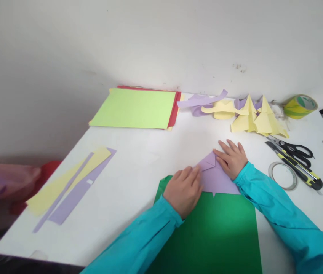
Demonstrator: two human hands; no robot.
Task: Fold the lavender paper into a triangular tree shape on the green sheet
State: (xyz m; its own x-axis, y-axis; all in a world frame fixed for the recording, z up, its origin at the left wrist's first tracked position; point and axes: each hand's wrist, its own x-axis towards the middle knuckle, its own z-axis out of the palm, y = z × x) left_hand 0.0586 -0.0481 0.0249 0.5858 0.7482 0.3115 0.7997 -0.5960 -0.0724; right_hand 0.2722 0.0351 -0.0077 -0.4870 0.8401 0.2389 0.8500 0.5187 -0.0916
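A folded sheet of purple paper (220,179) lies partly over a green sheet (213,232). A triangular flap is turned over at its upper left. My left hand (184,190) has its fingers curled and pressed together on the left edge of the purple paper by that flap. Its thumb and the edge underneath are hidden. My right hand (231,158) lies flat with spread fingers on the paper's upper right side, some fingertips reaching past it onto the white table (138,175).
Purple and yellow strips (72,186) lie at left. A stack topped with light green paper (135,108) sits at the back. Folded yellow paper shapes (247,118), a tape roll (300,106), scissors (295,150), a utility knife (298,167) and a clear tape ring (271,173) are at right.
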